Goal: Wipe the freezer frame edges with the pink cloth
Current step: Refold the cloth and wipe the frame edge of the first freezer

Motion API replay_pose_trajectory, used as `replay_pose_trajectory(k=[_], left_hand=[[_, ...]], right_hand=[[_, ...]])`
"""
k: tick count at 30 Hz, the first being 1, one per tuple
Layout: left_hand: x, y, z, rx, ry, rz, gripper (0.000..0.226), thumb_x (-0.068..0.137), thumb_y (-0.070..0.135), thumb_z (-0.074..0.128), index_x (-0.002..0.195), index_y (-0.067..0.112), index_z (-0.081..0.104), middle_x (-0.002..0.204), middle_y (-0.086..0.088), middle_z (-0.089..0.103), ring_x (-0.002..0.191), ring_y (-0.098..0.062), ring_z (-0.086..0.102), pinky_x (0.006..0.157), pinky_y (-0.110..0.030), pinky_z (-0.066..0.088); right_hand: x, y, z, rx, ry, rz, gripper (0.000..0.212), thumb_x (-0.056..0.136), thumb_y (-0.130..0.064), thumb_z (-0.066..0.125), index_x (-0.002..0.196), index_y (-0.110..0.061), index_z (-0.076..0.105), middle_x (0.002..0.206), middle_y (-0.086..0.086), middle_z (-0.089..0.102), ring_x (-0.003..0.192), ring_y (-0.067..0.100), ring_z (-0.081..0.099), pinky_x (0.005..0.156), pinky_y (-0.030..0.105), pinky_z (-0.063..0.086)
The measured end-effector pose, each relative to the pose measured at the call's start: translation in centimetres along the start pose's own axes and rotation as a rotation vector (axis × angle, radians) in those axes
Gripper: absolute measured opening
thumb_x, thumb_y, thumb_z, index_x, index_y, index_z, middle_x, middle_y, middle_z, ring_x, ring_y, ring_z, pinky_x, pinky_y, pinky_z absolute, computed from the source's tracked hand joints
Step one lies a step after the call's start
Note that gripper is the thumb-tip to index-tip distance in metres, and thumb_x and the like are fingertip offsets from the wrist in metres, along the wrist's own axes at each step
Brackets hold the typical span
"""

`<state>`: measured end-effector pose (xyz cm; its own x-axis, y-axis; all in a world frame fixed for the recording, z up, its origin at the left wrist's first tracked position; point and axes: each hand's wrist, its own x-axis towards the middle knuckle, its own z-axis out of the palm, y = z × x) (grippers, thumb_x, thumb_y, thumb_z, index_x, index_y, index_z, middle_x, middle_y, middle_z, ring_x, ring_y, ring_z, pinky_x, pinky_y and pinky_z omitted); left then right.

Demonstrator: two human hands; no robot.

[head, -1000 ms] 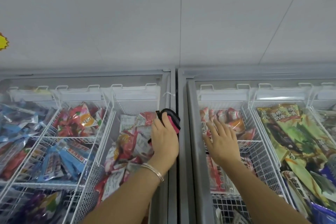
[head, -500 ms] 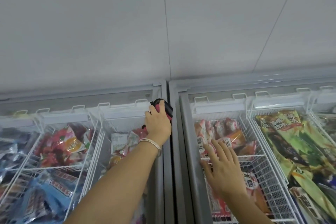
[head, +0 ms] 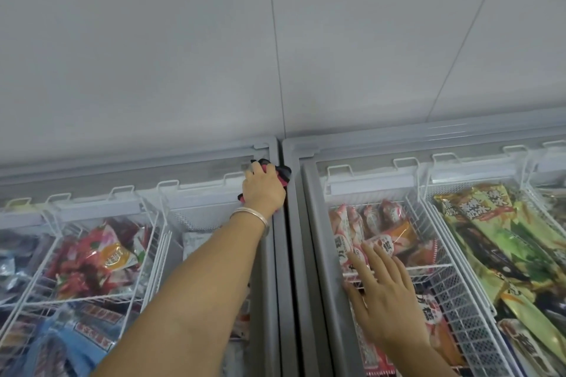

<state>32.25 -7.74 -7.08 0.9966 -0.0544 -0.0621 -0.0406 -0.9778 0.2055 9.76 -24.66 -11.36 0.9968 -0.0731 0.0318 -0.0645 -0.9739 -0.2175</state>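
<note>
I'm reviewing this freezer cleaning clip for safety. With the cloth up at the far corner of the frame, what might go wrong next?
1. The left hand holds the pink cloth at full reach, so it may slip and drop among the packets.
2. The right hand seems to lean flat on the right freezer's glass lid; it could slide or strain.
3. The bracelet may scrape the frame edge.

A pale grey panelled wall [head: 183,40] fills the upper half of the view, split by 2 thin seams, 1 near-vertical [head: 277,55] and 1 slanting at the right [head: 459,40]. The light is even and soft, with no hard shadows. Below stand white wire baskets [head: 101,239] of bright wrapped frozen goods: red packets [head: 92,260], blue packets [head: 70,337], green packets [head: 502,239].
</note>
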Motion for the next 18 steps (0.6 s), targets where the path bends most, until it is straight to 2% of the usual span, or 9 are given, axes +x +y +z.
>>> replay_pose_trajectory(k=[6, 12, 18], left_hand=[[-0.6, 0.0, -0.9, -0.003, -0.055, 0.024, 0.047, 0.080, 0.010, 0.056, 0.125, 0.006, 0.045, 0.132, -0.020, 0.035, 0.118, -0.037, 0.040, 0.096, -0.042, 0.042], [-2.5, -0.1, -0.9, 0.029, -0.048, 0.041, 0.036, 0.082, 0.019, 0.056, 0.115, 0.007, 0.050, 0.129, -0.018, 0.036, 0.112, -0.035, 0.044, 0.086, -0.041, 0.046], [-7.7, -0.4, -0.9, 0.040, -0.028, 0.069, 0.040, 0.081, 0.018, 0.056, 0.118, 0.006, 0.047, 0.129, -0.020, 0.036, 0.107, -0.034, 0.046, 0.085, -0.038, 0.044]], right_hand=[[0.0, 0.0, -0.1, -0.009, 0.008, -0.008, 0.053, 0.092, -0.050, 0.026, 0.134, -0.024, 0.046, 0.141, 0.006, 0.047, 0.135, 0.026, 0.035, 0.112, 0.039, 0.011], [0.1, 0.0, -0.2, -0.012, 0.030, -0.010, 0.053, 0.091, -0.050, 0.026, 0.133, -0.024, 0.046, 0.141, 0.006, 0.047, 0.134, 0.027, 0.037, 0.112, 0.037, 0.007], [0.0, 0.0, -0.3, 0.001, 0.042, -0.021, 0.056, 0.091, -0.053, 0.023, 0.137, -0.024, 0.041, 0.147, 0.006, 0.040, 0.138, 0.026, 0.029, 0.115, 0.043, 0.013]])
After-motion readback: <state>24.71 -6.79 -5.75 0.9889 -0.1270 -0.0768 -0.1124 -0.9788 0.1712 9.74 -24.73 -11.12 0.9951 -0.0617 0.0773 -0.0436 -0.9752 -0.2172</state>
